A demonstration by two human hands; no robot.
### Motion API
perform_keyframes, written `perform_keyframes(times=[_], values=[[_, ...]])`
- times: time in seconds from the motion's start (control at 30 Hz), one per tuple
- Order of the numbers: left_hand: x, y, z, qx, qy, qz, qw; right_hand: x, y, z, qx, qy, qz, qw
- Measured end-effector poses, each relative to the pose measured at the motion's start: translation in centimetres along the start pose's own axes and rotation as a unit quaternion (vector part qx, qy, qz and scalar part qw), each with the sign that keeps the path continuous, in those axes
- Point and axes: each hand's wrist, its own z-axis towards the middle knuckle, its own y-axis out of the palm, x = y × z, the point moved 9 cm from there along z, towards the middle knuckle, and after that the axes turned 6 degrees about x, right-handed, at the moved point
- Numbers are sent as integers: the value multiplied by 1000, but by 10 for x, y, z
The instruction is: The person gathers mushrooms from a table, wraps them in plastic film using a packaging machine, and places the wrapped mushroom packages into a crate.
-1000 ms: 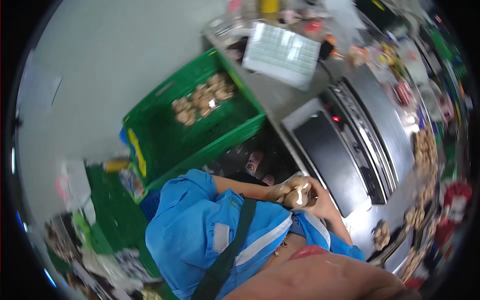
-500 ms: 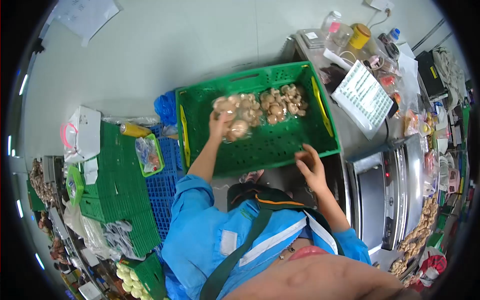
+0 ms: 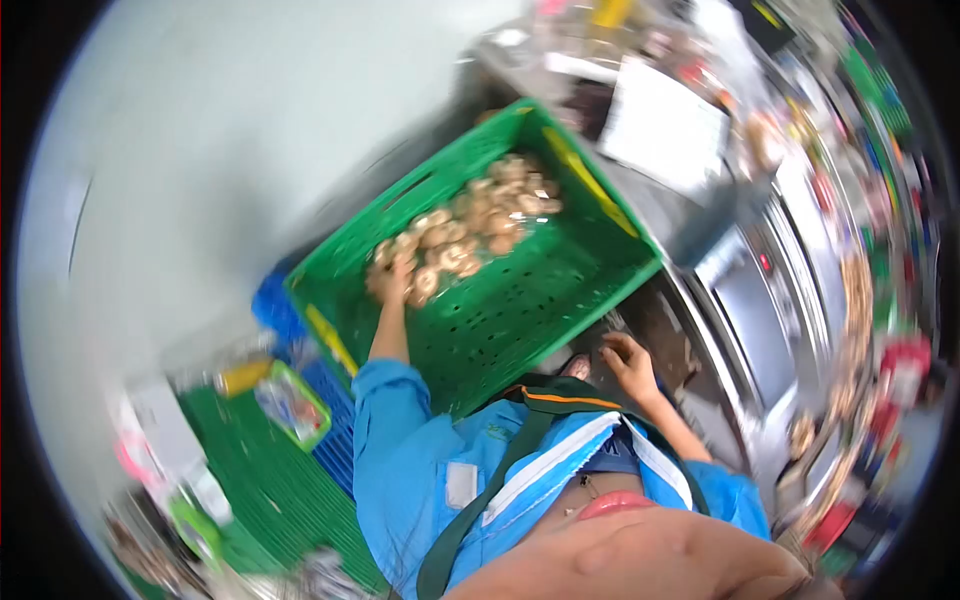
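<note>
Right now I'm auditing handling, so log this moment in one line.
left hand: at left end of mushrooms | grip: blurred, unclear | right hand: empty, fingers curled | mushrooms: inside green crate

Crate (image 3: 530, 345), green, yellow strips at ends; mushrooms (image 3: 440, 245), tan; sleeve (image 3: 390, 400), blue; apron strap (image 3: 490, 480), dark green; basket (image 3: 335, 410), blue.

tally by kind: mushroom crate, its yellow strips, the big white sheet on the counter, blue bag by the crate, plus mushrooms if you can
crate: 1
yellow strips: 2
white sheet: 1
blue bag: 1
total: 5, without the mushrooms, too blurred and heaped to count
</note>
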Motion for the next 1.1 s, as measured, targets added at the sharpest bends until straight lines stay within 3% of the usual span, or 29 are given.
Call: perform_keyframes(times=[0.03,0.07,0.1,0.17,0.2,0.23,0.3,0.37,0.4,0.43,0.47,0.5,0.57,0.63,0.7,0.73,0.77,0.87,0.9,0.97,1.0,1.03,1.1], values=[[26,-19,-5,65,149,-135,977,-7,-11,-5,20,-22,-30,999],[44,-51,-25,183,84,7,979,-12,-24,-12,42,-25,-35,998],[72,-58,-36,262,159,-16,952,-15,-41,-20,71,-25,-43,996],[165,-73,-75,219,300,-169,913,-3,-76,-40,125,-24,-52,990],[228,-79,-111,160,365,-218,891,3,-97,-53,154,8,-33,988],[278,-68,-140,60,402,-365,838,8,-119,-66,174,32,-13,984],[381,-66,-247,-142,459,-426,767,42,-179,-96,294,-35,6,955],[452,-85,-376,-208,553,-472,654,83,-256,-144,435,-44,21,899],[476,-86,-439,-293,541,-487,620,112,-299,-175,508,8,35,861],[494,-104,-511,-282,634,-475,541,145,-341,-209,572,59,52,817],[509,-109,-576,-329,656,-479,482,186,-382,-244,631,58,131,762],[522,-101,-628,-375,623,-498,473,238,-424,-276,679,57,209,701],[540,-64,-727,-531,471,-528,467,351,-506,-340,764,77,247,592],[552,-42,-852,-647,422,-477,419,417,-598,-388,801,83,181,564],[545,2,-976,-747,415,-322,406,453,-683,-416,811,85,49,577],[542,29,-1036,-774,422,-282,379,464,-720,-417,798,82,61,594],[542,66,-1085,-764,443,-259,392,467,-752,-420,786,78,73,609],[558,201,-1174,-662,445,-159,582,489,-815,-411,710,198,-8,675],[558,199,-1188,-706,337,-108,614,502,-830,-405,699,183,13,691],[562,205,-1210,-698,309,-64,642,514,-842,-391,689,149,54,707],[553,211,-1225,-699,306,-59,644,522,-840,-377,647,172,19,743],[549,212,-1240,-657,375,-67,650,526,-829,-360,601,194,-14,775],[545,204,-1262,-561,507,-88,648,490,-807,-348,623,208,-53,752]])
